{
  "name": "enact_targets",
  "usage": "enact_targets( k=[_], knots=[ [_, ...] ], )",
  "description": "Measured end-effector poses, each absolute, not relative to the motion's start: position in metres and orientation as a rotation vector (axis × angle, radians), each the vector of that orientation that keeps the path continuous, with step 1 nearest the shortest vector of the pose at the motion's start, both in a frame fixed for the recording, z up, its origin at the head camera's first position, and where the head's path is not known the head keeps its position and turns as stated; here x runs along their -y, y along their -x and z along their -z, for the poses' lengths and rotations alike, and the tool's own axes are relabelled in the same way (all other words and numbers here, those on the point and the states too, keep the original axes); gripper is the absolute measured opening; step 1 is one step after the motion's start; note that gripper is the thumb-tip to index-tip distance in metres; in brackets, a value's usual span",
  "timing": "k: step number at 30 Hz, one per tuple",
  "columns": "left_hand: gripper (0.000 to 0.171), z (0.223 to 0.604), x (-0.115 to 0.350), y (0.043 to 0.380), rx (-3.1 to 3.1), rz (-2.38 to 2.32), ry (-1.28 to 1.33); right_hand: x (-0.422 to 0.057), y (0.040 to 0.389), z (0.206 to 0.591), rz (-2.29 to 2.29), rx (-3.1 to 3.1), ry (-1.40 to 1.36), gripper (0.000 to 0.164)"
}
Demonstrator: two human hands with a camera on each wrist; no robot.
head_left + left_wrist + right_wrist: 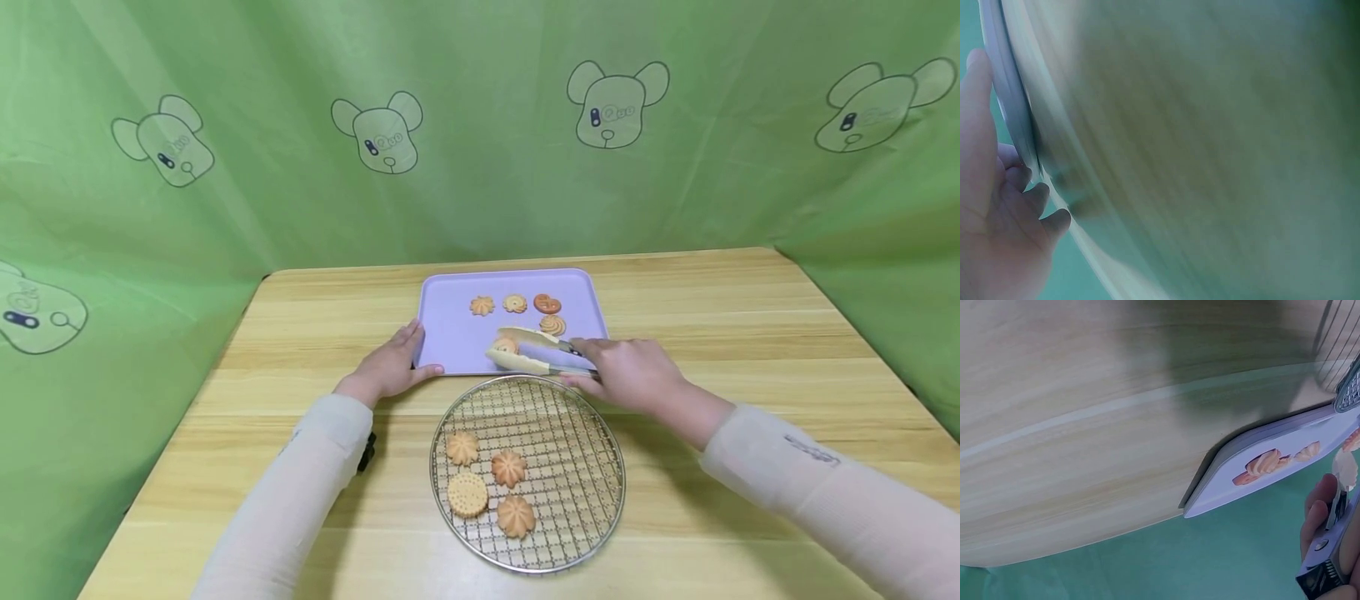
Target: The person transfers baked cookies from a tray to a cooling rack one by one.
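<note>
My right hand [633, 372] grips metal tongs with cream tips [519, 363]. Between the tips lies a round cookie [506, 344], over the near part of the lilac tray [450, 329]. Farther back on the tray lie a flower-shaped cookie [482, 306], a pale ring-like cookie [514, 303], a brown pretzel-shaped cookie [547, 304] and a swirled cookie [552, 325]. My left hand [387, 364] holds the tray's near left corner, thumb at the front rim and fingers along the side. In the right wrist view, the tongs' handle [1329, 544] shows in my curled fingers.
A round wire rack [570, 500] stands on the wooden table [315, 333] just in front of the tray. On its left half lie a round dotted cookie [467, 495] and three flower-shaped cookies [516, 517]. Green curtain [495, 192] hangs behind and beside the table.
</note>
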State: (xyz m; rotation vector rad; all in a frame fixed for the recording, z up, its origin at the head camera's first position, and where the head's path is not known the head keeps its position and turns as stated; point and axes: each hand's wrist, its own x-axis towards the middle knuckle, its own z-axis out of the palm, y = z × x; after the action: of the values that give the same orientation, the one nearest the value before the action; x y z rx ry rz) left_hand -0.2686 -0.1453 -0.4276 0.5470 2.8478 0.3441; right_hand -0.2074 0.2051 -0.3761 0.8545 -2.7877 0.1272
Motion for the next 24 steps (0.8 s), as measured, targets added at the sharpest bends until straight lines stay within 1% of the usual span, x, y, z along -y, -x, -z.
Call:
enact_targets(
  k=[24],
  knots=[
    [0.092,0.429,0.144,0.268,-2.854,-0.316,-0.553,-0.205,0.193,0.387,-0.153,2.67,-1.203,0.062]
  ],
)
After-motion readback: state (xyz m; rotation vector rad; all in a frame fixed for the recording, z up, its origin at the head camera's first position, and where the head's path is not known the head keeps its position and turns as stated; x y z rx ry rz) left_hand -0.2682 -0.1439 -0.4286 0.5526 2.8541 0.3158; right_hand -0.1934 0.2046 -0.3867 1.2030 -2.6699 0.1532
